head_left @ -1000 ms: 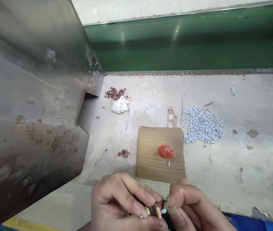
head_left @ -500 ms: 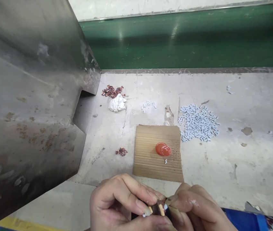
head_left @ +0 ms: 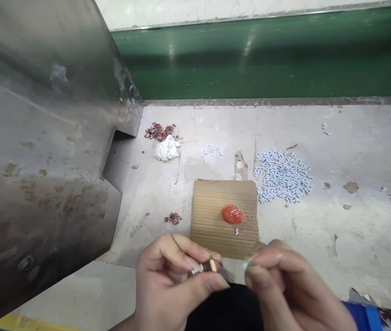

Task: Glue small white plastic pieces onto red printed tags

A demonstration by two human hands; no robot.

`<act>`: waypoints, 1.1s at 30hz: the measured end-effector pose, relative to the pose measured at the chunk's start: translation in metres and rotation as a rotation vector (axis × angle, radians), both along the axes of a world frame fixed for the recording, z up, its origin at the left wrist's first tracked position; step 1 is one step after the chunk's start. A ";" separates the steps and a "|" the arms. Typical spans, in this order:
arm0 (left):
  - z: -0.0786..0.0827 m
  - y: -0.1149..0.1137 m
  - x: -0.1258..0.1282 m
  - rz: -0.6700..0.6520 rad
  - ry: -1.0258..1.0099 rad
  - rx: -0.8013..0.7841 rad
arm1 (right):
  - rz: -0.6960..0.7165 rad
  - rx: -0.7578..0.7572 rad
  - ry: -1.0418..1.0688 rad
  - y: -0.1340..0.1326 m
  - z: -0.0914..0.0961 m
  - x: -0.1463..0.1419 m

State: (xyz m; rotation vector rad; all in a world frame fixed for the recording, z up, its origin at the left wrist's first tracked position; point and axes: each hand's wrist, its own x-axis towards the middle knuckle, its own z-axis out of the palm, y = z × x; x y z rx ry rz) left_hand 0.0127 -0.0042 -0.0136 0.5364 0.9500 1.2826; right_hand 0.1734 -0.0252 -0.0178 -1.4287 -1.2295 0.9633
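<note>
My left hand [head_left: 178, 276] pinches a small dark brown piece with tan bands [head_left: 208, 265] between thumb and fingers; a pale bit shows at its left end. To its right, my right hand [head_left: 278, 280] is closed in a pinch on a tiny pale piece [head_left: 246, 265], blurred and mostly covered by the fingertips. The hands are apart. Beyond them lies a corrugated cardboard sheet [head_left: 209, 234], bearing a glossy red-orange blob [head_left: 232, 214] and one small curved whitish piece [head_left: 236, 231].
Many pale blue curved pieces [head_left: 283, 177] lie right of the cardboard, with a smaller group [head_left: 212, 151] behind it. Brown-red pieces [head_left: 172, 218] sit to the left, others [head_left: 159, 131] by a crumpled white tissue [head_left: 167, 149]. A metal housing [head_left: 43, 161] stands at left.
My right hand has drawn away from the brown piece to the right, opening a gap between the hands. Both hands have risen slightly in view. The left still holds the brown piece.
</note>
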 end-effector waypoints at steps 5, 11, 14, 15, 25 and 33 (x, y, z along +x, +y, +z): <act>-0.005 0.016 -0.001 0.085 0.001 -0.046 | -0.236 -0.118 0.141 0.004 -0.012 0.025; -0.020 0.014 -0.020 0.127 0.117 -0.117 | -0.196 -0.274 0.256 -0.003 -0.032 0.048; -0.027 0.010 -0.034 0.122 0.170 -0.129 | -0.263 -0.181 -0.111 -0.006 -0.042 0.070; -0.028 0.010 -0.038 0.111 0.183 -0.134 | -0.295 -0.144 -0.286 -0.006 -0.045 0.080; -0.030 0.016 -0.058 0.100 0.291 -0.171 | -0.053 0.087 -1.052 0.061 -0.046 0.136; -0.024 0.018 -0.056 0.133 0.338 -0.204 | 0.098 0.210 -1.189 0.093 -0.055 0.152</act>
